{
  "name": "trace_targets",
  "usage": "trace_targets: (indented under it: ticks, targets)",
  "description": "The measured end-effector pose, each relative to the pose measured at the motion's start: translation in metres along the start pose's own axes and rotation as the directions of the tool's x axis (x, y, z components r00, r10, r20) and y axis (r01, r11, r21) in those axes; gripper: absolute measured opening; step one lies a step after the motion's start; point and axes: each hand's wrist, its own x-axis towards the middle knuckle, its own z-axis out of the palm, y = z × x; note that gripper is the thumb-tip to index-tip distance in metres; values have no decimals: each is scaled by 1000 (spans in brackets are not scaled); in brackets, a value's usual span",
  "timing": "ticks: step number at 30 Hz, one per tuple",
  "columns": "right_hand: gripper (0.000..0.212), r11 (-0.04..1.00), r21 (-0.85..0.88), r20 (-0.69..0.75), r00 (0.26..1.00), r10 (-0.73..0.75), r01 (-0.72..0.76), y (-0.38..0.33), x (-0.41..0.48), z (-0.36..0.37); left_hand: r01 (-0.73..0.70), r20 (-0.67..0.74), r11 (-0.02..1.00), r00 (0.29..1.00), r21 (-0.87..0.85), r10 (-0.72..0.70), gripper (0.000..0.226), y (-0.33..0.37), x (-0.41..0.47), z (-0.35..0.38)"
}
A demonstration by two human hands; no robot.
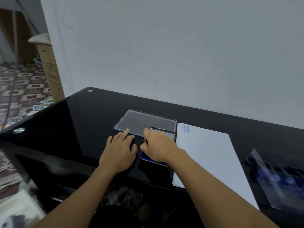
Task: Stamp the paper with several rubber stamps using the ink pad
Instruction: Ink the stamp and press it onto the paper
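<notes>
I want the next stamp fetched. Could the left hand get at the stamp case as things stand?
Probably not easily: the left hand rests left of the ink pad, and the right hand, its arm and the paper lie between it and the stamp case.

- Glossy black glass table fills the frame's lower half against a white wall.
- Clear plastic lid lies flat at centre.
- Cardboard box stands at 10 o'clock on patterned floor.
- White cables trail at 8 o'clock.

One ink pad, one clear lid, one paper sheet, one stamp box.
</notes>
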Motion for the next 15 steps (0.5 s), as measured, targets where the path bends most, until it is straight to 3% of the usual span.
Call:
trace_targets:
  ticks: [6, 11, 15]
  targets:
    - [15, 994, 107, 1, 1000, 30, -30, 5, -3, -6, 7, 2, 1000, 1000, -20, -7, 48, 1, 0, -2]
    - [12, 907, 406, -150, 971, 187, -112, 19, -11, -18, 30, -6, 996, 1000, -84, -31, 47, 0, 1, -4]
    - [10, 835, 539, -154, 961, 231, -114, 41, -18, -38, 84, -31, 975, 995, -207, -92, 42, 4, 5, -11]
